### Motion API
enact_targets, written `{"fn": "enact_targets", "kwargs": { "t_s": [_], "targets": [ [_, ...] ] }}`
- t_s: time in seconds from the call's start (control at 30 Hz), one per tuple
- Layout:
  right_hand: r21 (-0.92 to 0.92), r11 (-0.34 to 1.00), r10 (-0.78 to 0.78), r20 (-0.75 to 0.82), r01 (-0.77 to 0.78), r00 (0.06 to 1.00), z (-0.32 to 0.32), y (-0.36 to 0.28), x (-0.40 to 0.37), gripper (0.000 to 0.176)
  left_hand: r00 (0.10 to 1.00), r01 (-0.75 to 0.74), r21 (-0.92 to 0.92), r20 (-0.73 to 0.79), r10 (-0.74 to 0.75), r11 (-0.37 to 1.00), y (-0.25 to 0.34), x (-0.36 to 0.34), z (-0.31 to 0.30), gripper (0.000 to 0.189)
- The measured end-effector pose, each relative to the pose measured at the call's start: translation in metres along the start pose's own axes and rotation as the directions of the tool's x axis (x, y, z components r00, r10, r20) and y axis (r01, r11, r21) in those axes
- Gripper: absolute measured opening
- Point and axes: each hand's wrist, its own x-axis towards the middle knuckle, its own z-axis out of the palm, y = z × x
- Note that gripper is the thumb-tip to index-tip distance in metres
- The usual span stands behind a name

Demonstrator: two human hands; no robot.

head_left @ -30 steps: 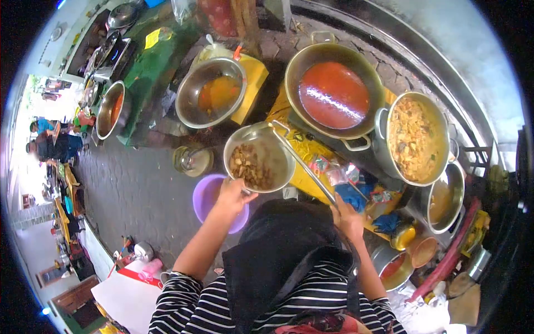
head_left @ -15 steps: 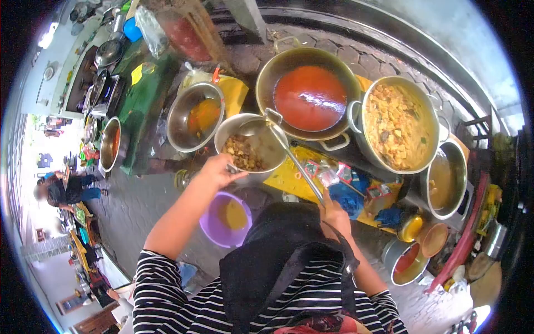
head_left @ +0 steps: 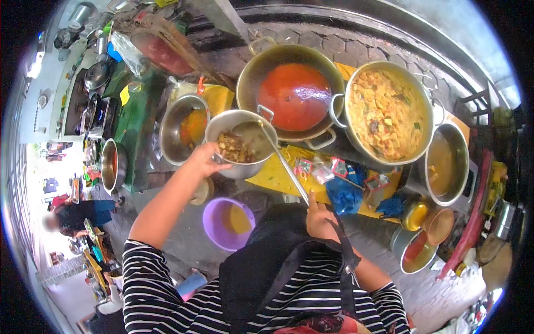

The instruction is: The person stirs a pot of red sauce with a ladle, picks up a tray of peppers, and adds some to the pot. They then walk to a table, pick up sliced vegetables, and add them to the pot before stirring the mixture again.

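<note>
My left hand (head_left: pixel 203 160) grips the near-left edge of a metal pot (head_left: pixel 246 170), thumb outside the rim. Brown chunks (head_left: pixel 233 147) and some murky liquid lie in this pot, which is tilted slightly. My right hand (head_left: pixel 321 218) is closed around the shaft of a long-handled metal utensil (head_left: pixel 289 170). Its far end reaches the right side of the pot, but its head cannot be made out. Just beyond the pot stands a large pot of red sauce (head_left: pixel 295 97). A steel basin (head_left: pixel 168 142) with orange food sits to its left.
To the right are a big pot of chunky yellow stew (head_left: pixel 384 114) and a pot of brown broth (head_left: pixel 445 161). A purple bucket (head_left: pixel 210 222) stands on the floor below. Packets and a blue plastic bag (head_left: pixel 344 195) lie on the yellow surface (head_left: pixel 267 175). Another person (head_left: pixel 83 216) is far left.
The view has shifted, moving the big pots left and up in the picture. The held pot sits slightly left and looks more upright. Both hands keep their holds.
</note>
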Motion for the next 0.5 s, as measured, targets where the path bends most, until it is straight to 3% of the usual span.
{"fn": "enact_targets", "kwargs": {
  "t_s": [0.3,0.4,0.5],
  "targets": [
    [-0.184,0.981,-0.09,-0.194,0.054,0.977,0.01,0.011,0.0,0.044,0.999,0.022,0.048,0.046,-0.024,0.999,0.008,-0.003,0.014,0.045],
    [-0.162,0.986,-0.066,-0.113,0.047,0.991,0.005,0.011,-0.001,0.043,0.999,0.022,0.061,0.027,-0.023,0.998,0.008,0.006,0.013,0.044],
    [-0.046,0.991,0.133,0.112,-0.129,0.985,0.005,0.009,0.002,0.047,1.0,0.014,0.079,0.003,-0.014,0.997,0.008,0.005,0.018,0.043]
  ]
}}
